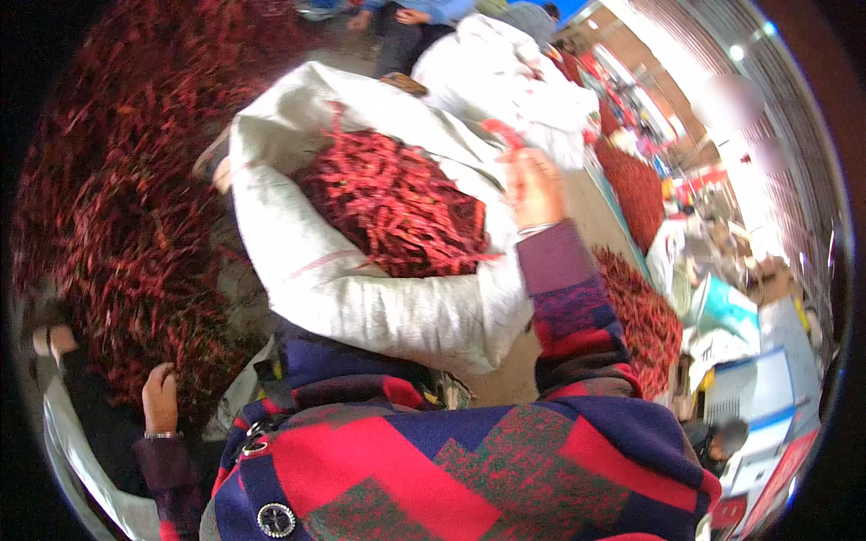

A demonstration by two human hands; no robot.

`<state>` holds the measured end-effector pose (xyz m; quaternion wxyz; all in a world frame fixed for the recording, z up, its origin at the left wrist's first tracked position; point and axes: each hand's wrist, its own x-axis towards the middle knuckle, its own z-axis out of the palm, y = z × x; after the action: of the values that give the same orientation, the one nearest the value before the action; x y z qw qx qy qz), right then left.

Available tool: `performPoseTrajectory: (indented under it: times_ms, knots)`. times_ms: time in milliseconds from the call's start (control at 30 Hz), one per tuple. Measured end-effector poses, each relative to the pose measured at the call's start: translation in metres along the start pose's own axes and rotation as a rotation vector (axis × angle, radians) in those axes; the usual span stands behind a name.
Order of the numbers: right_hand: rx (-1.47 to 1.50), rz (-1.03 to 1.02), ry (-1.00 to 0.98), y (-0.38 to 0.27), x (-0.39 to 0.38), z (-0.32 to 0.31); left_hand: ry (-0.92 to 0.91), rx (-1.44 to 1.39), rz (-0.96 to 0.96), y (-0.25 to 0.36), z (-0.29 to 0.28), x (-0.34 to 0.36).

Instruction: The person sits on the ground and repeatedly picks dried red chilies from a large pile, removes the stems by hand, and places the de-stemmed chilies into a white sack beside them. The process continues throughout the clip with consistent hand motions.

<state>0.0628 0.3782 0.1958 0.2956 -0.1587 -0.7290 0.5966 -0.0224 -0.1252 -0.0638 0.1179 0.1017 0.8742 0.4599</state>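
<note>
Garment of red, navy and grey-green patchwork fabric (397,460), with a round dark button with a pale rim (276,519), occupies the nearest position. Left hand (161,397), banded at the wrist, is located at the near edge of a broad, loose pile of dark red chili peppers (117,207). Its fingers are bent and pressed together; whether they grip anything cannot be told.

White woven sack with a wide, turned-out mouth (370,311) stands directly ahead of the garment. Heap of bright red, slender chili peppers (397,203) fills the sack below its rim. Right hand (537,185) is raised at the right edge of the sack mouth. Its fingers are drawn together, pinching one slender red chili pepper (502,133); motion blur obscures the exact contact.

Smaller red pile (640,320) lies on the floor to the right of the sack. Bulging white sacks (483,77) stand past the far right edge of the sack mouth. Seated person in dark trousers (397,41) is positioned beyond the far rim. Corrugated wall (722,27) closes the upper right background.
</note>
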Motion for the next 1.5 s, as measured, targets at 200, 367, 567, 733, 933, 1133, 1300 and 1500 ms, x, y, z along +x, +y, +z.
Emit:
performPoseTrajectory:
  times_ms: [200, 367, 567, 733, 933, 1133, 1300, 1500]
  knots:
    - [-0.196, 0.168, 0.616, 0.008, -0.041, -0.21, -0.012, 0.158, -0.075, -0.022, 0.0, 0.003]
    - [-0.252, 0.473, 0.84, 0.087, -0.103, -0.304, 0.035, 0.247, -0.074, -0.029, 0.001, -0.003]
    - [-0.825, 0.408, 0.765, 0.132, -0.103, -0.358, -0.02, 0.335, -0.083, -0.027, 0.01, 0.006]
    - [-0.579, 0.09, 0.634, 0.06, -0.033, -0.247, -0.249, 0.561, -0.017, -0.019, 0.001, -0.014]
    - [-0.132, -0.298, -0.1, -0.011, 0.032, -0.07, -0.299, 0.681, 0.066, 0.046, 0.011, -0.005]
    - [-0.218, -0.104, -0.868, 0.028, -0.026, 0.208, -0.169, 0.802, -0.133, 0.034, 0.011, -0.002]
    - [-0.528, -0.012, -1.463, 0.133, -0.078, 0.315, -0.088, 0.588, -0.125, 0.022, 0.011, 0.012]
    - [-0.532, 0.198, -1.356, 0.192, -0.108, 0.321, 0.091, -0.226, -0.082, 0.003, 0.02, 0.04]
